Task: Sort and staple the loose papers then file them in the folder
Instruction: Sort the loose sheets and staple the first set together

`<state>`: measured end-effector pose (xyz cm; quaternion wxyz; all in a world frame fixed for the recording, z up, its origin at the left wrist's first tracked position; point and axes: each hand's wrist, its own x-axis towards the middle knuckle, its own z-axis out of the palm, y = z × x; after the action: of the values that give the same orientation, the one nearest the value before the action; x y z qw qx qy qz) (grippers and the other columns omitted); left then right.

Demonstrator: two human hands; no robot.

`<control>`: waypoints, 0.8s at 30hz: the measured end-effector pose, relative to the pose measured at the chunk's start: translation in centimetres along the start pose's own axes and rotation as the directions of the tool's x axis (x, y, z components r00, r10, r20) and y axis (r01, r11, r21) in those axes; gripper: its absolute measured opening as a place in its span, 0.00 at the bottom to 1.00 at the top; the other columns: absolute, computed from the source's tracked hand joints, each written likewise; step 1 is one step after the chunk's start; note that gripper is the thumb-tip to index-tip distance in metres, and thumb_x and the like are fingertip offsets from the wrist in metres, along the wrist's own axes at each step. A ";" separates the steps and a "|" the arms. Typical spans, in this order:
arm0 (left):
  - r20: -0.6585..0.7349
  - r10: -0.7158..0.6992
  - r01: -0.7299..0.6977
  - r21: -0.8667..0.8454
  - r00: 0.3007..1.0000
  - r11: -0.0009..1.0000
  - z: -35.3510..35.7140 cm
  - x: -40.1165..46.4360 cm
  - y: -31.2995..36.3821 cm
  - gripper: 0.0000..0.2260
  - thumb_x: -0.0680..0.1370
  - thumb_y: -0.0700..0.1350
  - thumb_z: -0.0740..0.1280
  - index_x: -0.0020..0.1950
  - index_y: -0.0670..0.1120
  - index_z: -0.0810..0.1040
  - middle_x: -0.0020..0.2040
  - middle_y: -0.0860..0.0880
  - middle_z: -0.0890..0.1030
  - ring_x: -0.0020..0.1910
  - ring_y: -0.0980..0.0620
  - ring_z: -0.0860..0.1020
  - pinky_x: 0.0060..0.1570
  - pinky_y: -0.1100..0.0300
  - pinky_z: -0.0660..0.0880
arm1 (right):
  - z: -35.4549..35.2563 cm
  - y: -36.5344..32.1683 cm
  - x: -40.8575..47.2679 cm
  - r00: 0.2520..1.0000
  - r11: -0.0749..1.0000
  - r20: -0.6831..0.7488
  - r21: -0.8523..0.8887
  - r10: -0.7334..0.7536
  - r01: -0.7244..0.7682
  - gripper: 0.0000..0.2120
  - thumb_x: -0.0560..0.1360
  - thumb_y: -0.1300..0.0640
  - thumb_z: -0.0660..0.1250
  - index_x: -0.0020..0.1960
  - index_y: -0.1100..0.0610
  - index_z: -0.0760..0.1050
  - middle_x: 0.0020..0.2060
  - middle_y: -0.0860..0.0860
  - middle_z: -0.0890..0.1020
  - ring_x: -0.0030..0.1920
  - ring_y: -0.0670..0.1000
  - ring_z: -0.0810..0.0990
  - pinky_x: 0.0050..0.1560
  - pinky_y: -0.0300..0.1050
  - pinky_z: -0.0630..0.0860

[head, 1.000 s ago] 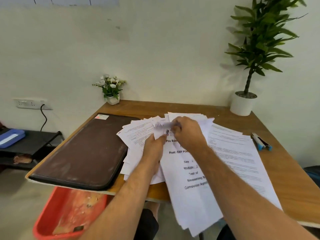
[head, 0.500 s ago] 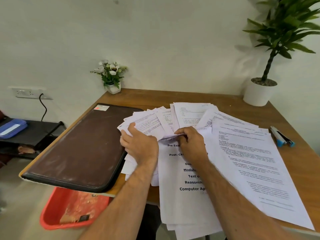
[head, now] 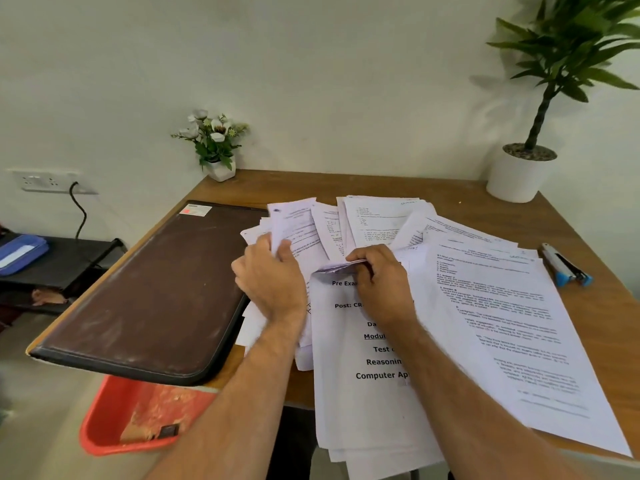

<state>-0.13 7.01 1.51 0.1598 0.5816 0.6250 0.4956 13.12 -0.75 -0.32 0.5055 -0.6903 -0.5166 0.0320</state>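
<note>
- While the left hand point(head: 268, 275) curls its grip round a sheet lifted from the left side of the pile, thumb on the near face, the right hand point(head: 379, 282) pinches the folded top edges of several sheets between thumb and bent fingers.
- Both hands sit on the loose papers point(head: 485, 306), which fan across the middle and right of the wooden tabletop point(head: 433, 188), their near ends hanging over its near edge.
- Uppermost under the right wrist lies a cover sheet point(head: 349, 393) in bold print, partly hidden by the arm.
- Left of the pile, touching it, the closed brown folder point(head: 149, 292) lies flat, its near corner past the tabletop edge.
- Right of the papers lies what looks like a stapler point(head: 566, 266) with blue ends, though blur makes that unsure.
- Far corners hold a small flower pot point(head: 216, 143) and a tall potted plant point(head: 523, 171).
- Below the folder stands a red bin point(head: 114, 420).
</note>
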 end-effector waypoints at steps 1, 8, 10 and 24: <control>0.026 0.131 -0.130 -0.034 0.991 0.991 0.2 -0.6 -0.1 0.09 0.80 0.49 0.70 0.59 0.47 0.83 0.53 0.49 0.84 0.56 0.45 0.76 0.54 0.50 0.69 | 0.0 0.0 -0.3 1.000 1.000 -0.015 0.007 -0.006 0.006 0.13 0.77 0.69 0.64 0.55 0.55 0.79 0.51 0.47 0.80 0.50 0.45 0.78 0.54 0.36 0.74; 0.360 0.470 -0.364 -0.326 0.806 0.873 0.4 -2.7 -0.9 0.03 0.75 0.44 0.69 0.46 0.49 0.83 0.43 0.56 0.84 0.45 0.55 0.79 0.45 0.55 0.77 | -1.0 -0.4 -0.8 0.994 0.985 -0.055 0.150 0.092 -0.083 0.37 0.73 0.68 0.63 0.71 0.35 0.60 0.45 0.41 0.79 0.45 0.43 0.80 0.47 0.35 0.74; 0.485 0.409 -0.241 -0.372 0.773 0.896 0.0 -2.1 -1.2 0.05 0.75 0.47 0.68 0.44 0.49 0.83 0.40 0.57 0.84 0.42 0.56 0.80 0.44 0.55 0.78 | -0.6 0.0 -0.5 0.999 0.998 -0.050 0.068 0.014 -0.011 0.30 0.72 0.70 0.64 0.68 0.45 0.72 0.47 0.47 0.81 0.47 0.47 0.80 0.48 0.36 0.75; 0.424 -0.386 0.397 0.066 0.819 0.916 0.5 2.3 2.9 0.33 0.77 0.43 0.69 0.79 0.46 0.59 0.76 0.42 0.62 0.74 0.40 0.60 0.59 0.48 0.69 | -0.1 1.4 -0.2 0.996 0.993 -0.064 -0.104 -0.064 0.058 0.09 0.74 0.69 0.66 0.48 0.59 0.81 0.44 0.49 0.77 0.41 0.42 0.71 0.42 0.24 0.67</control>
<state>1.31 8.79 4.50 0.3985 0.5333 0.6741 0.3199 14.02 -0.90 -1.36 0.4873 -0.6999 -0.5212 -0.0331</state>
